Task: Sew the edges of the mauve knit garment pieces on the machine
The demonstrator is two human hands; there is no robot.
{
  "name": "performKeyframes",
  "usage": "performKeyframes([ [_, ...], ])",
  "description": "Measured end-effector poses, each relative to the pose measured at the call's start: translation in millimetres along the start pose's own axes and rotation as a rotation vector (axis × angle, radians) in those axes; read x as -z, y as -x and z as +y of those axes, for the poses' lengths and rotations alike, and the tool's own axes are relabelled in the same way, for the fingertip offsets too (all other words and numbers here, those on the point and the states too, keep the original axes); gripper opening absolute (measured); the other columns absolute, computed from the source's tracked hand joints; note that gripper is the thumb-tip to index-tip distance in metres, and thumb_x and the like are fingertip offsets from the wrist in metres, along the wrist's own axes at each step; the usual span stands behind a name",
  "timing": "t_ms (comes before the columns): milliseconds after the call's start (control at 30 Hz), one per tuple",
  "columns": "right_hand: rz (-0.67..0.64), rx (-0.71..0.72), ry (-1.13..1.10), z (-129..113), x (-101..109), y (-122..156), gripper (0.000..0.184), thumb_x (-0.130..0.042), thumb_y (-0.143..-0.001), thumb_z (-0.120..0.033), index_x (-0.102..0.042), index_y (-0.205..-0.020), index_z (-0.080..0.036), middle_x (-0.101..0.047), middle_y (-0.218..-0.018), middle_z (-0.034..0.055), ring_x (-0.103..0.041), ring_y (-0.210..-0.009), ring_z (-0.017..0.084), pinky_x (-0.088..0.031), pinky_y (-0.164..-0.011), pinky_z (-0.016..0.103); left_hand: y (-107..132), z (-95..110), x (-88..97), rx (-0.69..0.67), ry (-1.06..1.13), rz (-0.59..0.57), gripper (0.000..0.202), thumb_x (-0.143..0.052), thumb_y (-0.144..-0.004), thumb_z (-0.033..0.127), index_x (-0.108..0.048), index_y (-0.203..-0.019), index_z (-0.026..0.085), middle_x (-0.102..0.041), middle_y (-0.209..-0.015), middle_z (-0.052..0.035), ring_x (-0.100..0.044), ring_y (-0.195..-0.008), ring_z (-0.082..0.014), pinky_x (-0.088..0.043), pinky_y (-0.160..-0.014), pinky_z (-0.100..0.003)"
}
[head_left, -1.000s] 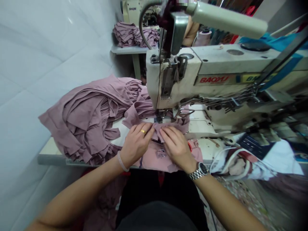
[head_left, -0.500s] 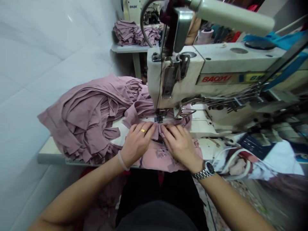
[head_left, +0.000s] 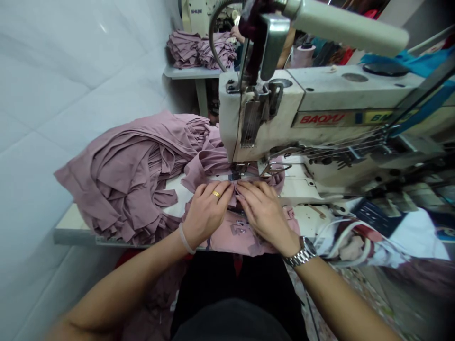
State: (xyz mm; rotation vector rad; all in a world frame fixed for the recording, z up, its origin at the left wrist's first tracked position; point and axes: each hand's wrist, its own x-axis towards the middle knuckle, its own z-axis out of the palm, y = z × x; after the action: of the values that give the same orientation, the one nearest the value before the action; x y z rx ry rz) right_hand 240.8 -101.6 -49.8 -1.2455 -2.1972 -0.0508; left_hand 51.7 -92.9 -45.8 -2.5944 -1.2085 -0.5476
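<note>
My left hand (head_left: 206,215), with a gold ring on it, and my right hand (head_left: 265,213) press a mauve knit fabric piece (head_left: 241,232) flat on the sewing table. Their fingertips nearly meet just in front of the presser foot (head_left: 236,173) of a cream BAOYU sewing machine (head_left: 320,118). The needle area is partly hidden by the machine head and the cloth. To the left of my left hand, a large heap of mauve fabric (head_left: 131,180) lies on the table and runs up under the machine.
The table's front edge (head_left: 74,232) runs under the heap, with a white wall panel (head_left: 71,94) close on the left. Behind stand a shelf (head_left: 188,72) with folded mauve cloth and a second sewing machine (head_left: 199,14), where a co-worker's hand (head_left: 237,32) shows. Printed cloth (head_left: 355,241) lies to the right.
My right hand has slid forward toward the presser foot, and the fold between my hands has flattened. A co-worker's hand has appeared at the far machine.
</note>
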Motion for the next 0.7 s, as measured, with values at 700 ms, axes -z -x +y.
performKeyframes([
  [700, -0.041, 0.096, 0.157, 6.6, -5.4, 0.3, 0.038, -0.046, -0.093, -0.019, -0.055, -0.128, -0.005, -0.056, -0.131, 0.0155, -0.048, -0.12, 0.028, -0.042, -0.102, 0.043, -9.8, -7.0, -5.4, -0.045, 0.026, -0.031, 0.039, -0.046, -0.094, 0.017, -0.051, -0.132, 0.009, -0.056, -0.132, -0.0141, -0.051, -0.118, -0.0247, -0.043, -0.094, -0.039],
])
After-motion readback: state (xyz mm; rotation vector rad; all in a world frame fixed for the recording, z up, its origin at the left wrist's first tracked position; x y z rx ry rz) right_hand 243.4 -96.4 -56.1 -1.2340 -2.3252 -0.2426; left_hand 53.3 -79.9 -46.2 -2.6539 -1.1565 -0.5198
